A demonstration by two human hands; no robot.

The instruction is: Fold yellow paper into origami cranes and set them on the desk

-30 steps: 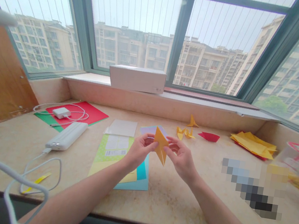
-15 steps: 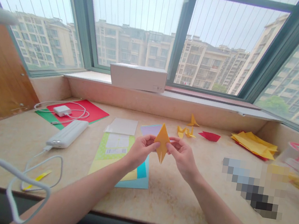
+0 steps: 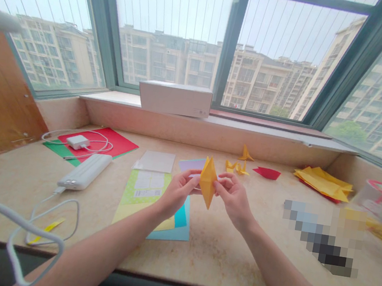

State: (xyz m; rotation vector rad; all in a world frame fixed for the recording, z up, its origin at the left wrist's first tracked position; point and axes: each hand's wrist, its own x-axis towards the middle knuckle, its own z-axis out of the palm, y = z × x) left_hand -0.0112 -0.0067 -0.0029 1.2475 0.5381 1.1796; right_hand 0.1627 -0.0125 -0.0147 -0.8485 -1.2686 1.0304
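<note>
A folded yellow paper piece, shaped like a tall diamond with parted layers at its top, is held up above the table. My left hand pinches its left edge between thumb and fingers. On the opposite edge, my right hand grips it the same way. Beneath and left of my left hand lie green, yellow and blue paper sheets. Behind my hands stand small folded yellow pieces, beside a red folded piece.
At the left are a white power bank, a charger with looped cables and red paper. Yellow sheets and a plastic cup sit at the right. A white box rests on the sill.
The yellow paper has turned between my hands, so its top layers now show parted and a different face is visible. Both hands stay in nearly the same place.
</note>
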